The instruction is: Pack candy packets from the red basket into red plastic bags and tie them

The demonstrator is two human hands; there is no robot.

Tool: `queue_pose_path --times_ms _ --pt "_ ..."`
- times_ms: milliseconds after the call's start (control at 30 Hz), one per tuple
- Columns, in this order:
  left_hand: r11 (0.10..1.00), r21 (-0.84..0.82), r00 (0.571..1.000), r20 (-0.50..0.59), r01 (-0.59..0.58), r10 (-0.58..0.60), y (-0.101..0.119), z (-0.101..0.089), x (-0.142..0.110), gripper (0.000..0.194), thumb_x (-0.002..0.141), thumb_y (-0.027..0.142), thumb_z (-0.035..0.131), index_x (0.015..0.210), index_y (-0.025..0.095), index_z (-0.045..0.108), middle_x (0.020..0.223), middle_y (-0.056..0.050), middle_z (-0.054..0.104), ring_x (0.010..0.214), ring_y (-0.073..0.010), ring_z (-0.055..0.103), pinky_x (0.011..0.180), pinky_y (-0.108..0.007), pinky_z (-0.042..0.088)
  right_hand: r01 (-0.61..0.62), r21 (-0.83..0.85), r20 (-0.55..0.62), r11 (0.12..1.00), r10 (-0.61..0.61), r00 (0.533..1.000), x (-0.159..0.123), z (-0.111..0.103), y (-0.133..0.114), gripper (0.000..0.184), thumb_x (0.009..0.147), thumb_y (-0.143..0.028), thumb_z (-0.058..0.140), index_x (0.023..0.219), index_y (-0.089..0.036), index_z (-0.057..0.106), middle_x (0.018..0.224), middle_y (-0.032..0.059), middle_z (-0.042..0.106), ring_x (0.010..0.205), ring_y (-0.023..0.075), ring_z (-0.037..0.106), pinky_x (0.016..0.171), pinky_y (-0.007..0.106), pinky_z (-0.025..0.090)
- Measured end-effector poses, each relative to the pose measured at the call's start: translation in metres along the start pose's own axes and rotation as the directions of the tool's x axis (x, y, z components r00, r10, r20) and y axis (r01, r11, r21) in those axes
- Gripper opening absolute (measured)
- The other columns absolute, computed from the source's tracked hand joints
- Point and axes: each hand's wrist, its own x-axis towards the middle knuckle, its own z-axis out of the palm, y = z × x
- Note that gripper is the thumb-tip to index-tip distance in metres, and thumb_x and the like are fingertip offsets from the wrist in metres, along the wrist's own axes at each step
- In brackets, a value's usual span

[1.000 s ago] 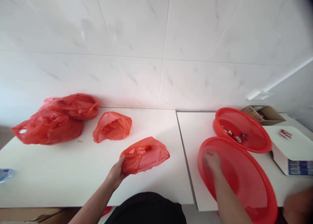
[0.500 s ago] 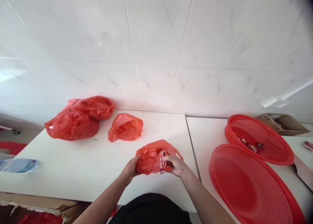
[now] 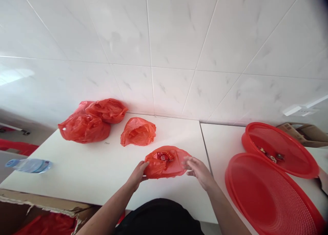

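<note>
A thin red plastic bag [image 3: 176, 169] lies on the white table in front of me with its mouth spread wide. Inside it are small red wrapped packets [image 3: 165, 156] with printed wrappers. My left hand [image 3: 139, 175] pinches the bag's left rim between thumb and fingers. At the bag's right edge is my right hand [image 3: 199, 170], fingers apart and holding nothing; whether the fingertips touch the plastic I cannot tell. Just behind, another red plastic bag [image 3: 138, 132] stands with its mouth open.
Filled red bags [image 3: 85, 127] sit at the back left. A water bottle [image 3: 30, 165] lies near the left edge. Red mesh baskets [image 3: 266, 194] are on the right, the rear basket [image 3: 287, 142] holding a few wrapped pieces. Cardboard boxes stand lower left [image 3: 48, 201] and far right [image 3: 304, 132].
My right hand has let go of the red-and-white wrapped packets, which now rest in the bag, and has moved right with opened fingers. The camera view has shifted slightly left.
</note>
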Motion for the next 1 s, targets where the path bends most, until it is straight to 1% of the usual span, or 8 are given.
queue_pose_path --times_ms 67,133,267,333,433,567,767,1000 --pt "0.982 0.139 0.977 -0.155 -0.126 0.148 -0.004 -0.007 -0.001 0.049 0.082 0.051 0.051 0.118 0.017 0.048 0.121 -0.015 0.059 0.105 -0.0268 0.061 0.088 -0.046 0.051 0.075 -0.218 -0.149 0.973 -0.109 0.983 -0.011 -0.013 0.002 0.037 0.08 -0.049 0.057 0.103 -0.021 0.061 0.094 0.007 0.067 0.082 0.0211 0.064 0.067 0.032 0.049" --pt "0.864 0.4 0.871 -0.248 -0.307 0.424 -0.006 -0.01 -0.004 0.052 0.079 0.043 0.056 0.123 0.018 0.046 0.129 -0.016 0.052 0.116 -0.0296 0.054 0.096 -0.05 0.045 0.082 -0.401 -0.34 0.913 -0.232 0.911 -0.014 -0.016 0.009 0.04 0.077 -0.051 0.058 0.103 -0.02 0.059 0.093 0.0068 0.064 0.081 0.0213 0.062 0.07 0.034 0.049" --pt "0.36 0.723 0.634 0.138 -0.589 0.761 -0.005 -0.002 -0.011 0.057 0.076 0.028 0.061 0.13 0.022 0.047 0.143 -0.013 0.042 0.135 -0.0299 0.035 0.11 -0.049 0.031 0.056 -0.559 -0.468 0.827 -0.371 0.802 -0.003 0.002 0.027 0.074 0.065 -0.049 0.068 0.129 -0.019 0.045 0.123 0.014 0.053 0.101 0.026 0.058 0.079 0.036 0.049" --pt "0.198 0.75 0.623 0.337 -0.631 0.706 -0.005 0.006 -0.01 0.072 0.07 0.026 0.068 0.138 0.024 0.042 0.147 -0.012 0.04 0.138 -0.0329 0.028 0.112 -0.053 0.026 0.049 -0.605 -0.438 0.794 -0.384 0.813 0.006 0.014 0.029 0.072 0.064 -0.044 0.068 0.127 -0.018 0.047 0.127 0.0155 0.05 0.103 0.0266 0.057 0.079 0.035 0.049" --pt "0.098 0.828 0.718 0.412 -0.552 0.562 -0.008 0.015 -0.003 0.082 0.065 0.018 0.07 0.142 0.022 0.04 0.131 -0.014 0.056 0.128 -0.0359 0.042 0.109 -0.063 0.019 0.033 -0.667 -0.38 0.745 -0.378 0.844 0.015 0.024 0.017 0.027 0.073 -0.039 0.056 0.09 -0.019 0.061 0.103 0.0099 0.06 0.086 0.0225 0.06 0.074 0.033 0.046" --pt "0.187 0.864 0.779 0.302 -0.467 0.549 0.003 0.005 0.001 0.033 0.082 0.013 0.047 0.105 0.023 0.067 0.088 -0.007 0.068 0.089 -0.0241 0.063 0.099 -0.052 0.035 0.141 -0.564 -0.362 0.814 -0.398 0.843 0.009 0.018 -0.017 0.016 0.076 -0.036 0.052 0.071 -0.021 0.055 0.074 0.0007 0.061 0.07 0.0181 0.056 0.067 0.029 0.041" --pt "0.73 0.519 0.806 -0.124 -0.444 0.578 0.047 -0.019 -0.016 0.018 0.082 0.032 0.05 0.081 0.02 0.064 0.073 0.0 0.063 0.069 -0.0166 0.058 0.064 -0.027 0.044 0.311 -0.305 -0.249 0.9 -0.391 0.886 -0.015 0.016 -0.047 0.022 0.077 -0.042 0.059 0.077 -0.02 0.058 0.079 0.0014 0.063 0.078 0.0184 0.058 0.074 0.03 0.043" --pt "0.69 0.501 0.718 -0.179 -0.522 0.673 0.061 -0.015 -0.024 0.009 0.072 0.029 0.058 0.07 0.021 0.06 0.079 -0.001 0.059 0.076 -0.0165 0.054 0.07 -0.028 0.043 0.4 -0.554 -0.209 0.73 -0.587 0.783 -0.025 0.029 -0.058 0.025 0.075 -0.045 0.064 0.071 -0.021 0.06 0.113 0.0089 0.059 0.107 0.0242 0.054 0.093 0.039 0.041"
